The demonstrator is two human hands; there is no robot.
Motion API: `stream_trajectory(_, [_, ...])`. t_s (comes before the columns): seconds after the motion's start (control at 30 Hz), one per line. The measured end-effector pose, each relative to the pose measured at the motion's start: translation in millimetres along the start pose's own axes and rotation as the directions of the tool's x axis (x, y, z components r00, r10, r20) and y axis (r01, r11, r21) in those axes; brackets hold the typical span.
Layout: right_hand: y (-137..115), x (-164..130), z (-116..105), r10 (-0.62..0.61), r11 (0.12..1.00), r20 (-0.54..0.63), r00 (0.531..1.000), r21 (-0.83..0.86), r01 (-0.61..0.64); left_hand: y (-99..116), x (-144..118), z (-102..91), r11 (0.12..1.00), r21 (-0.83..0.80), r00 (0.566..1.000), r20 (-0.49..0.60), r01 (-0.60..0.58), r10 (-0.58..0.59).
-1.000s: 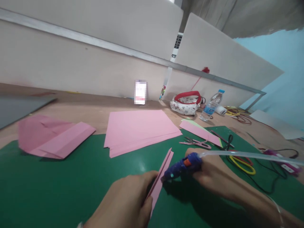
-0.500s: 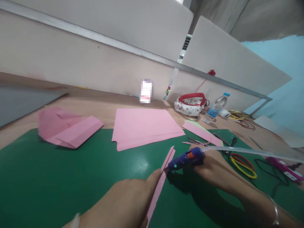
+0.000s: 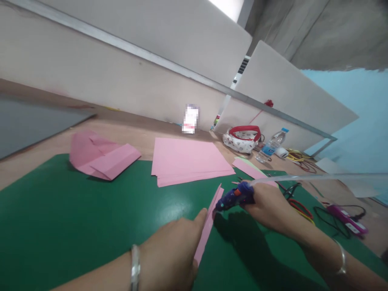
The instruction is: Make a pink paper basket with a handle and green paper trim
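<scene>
A narrow folded strip of pink paper (image 3: pixel 207 232) stands tilted over the green mat (image 3: pixel 115 218), pinched in my left hand (image 3: pixel 172 250). My right hand (image 3: pixel 269 202) is wrapped round a blue glue gun (image 3: pixel 236 197) with an orange patch. The gun's nozzle meets the right side of the strip near its upper part, just beyond my left fingertips. A long clear glue stick (image 3: pixel 303 177) sticks out of the gun's back toward the right. The lower end of the strip is partly hidden by my left hand.
Behind lie a stack of pink sheets (image 3: pixel 190 159) and a folded pink paper piece (image 3: pixel 103 157). At the right are a pink strip (image 3: pixel 248 167), red-trimmed pouch (image 3: pixel 241 139), water bottle (image 3: pixel 271 146), cables (image 3: pixel 298 155) and a purple power strip (image 3: pixel 347 220).
The view has tilted and shifted a little. The glue gun's nozzle is still at the strip's upper part, and both hands keep their holds.
</scene>
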State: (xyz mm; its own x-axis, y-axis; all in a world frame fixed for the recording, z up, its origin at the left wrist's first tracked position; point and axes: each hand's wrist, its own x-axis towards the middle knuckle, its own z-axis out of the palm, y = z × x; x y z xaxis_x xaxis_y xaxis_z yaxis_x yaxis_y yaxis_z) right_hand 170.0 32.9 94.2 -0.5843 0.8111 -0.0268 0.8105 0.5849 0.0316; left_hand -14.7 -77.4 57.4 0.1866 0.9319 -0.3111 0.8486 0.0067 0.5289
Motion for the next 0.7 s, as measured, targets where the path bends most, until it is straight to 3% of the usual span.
stream_trajectory(0.13, [-6.7, -9.6, -0.6, -0.095, 0.992, 0.074, 0.993, 0.093, 0.088, -4.9, 2.3, 4.7, 0.998, -0.019, 0.998, -0.015, -0.058, 0.058])
stream_trajectory(0.27, [-8.4, -11.4, -1.5, 0.002, 1.0, -0.022, 1.0, 0.002, -0.002, -6.6, -0.6, 4.5, 0.995, -0.042, 0.996, -0.013, -0.093, 0.092])
stream_trajectory(0.43, [-19.3, -21.2, -4.7, -0.02, 0.998, 0.097, 0.995, 0.064, 0.013, -3.7, -4.9, 0.9, 0.994, -0.054, 0.995, 0.017, -0.098, 0.099])
stream_trajectory(0.6, [-15.5, -14.6, -0.7, 0.021, 1.0, -0.015, 1.0, 0.007, -0.021, -2.9, -4.5, 0.1, 0.99, -0.102, 0.994, 0.032, -0.101, 0.105])
stream_trajectory(0.7, [-13.6, -14.1, 0.1, 0.03, 0.999, 0.003, 1.0, 0.012, -0.03, -0.1, -3.3, 1.5, 0.987, -0.13, 0.994, 0.037, -0.098, 0.104])
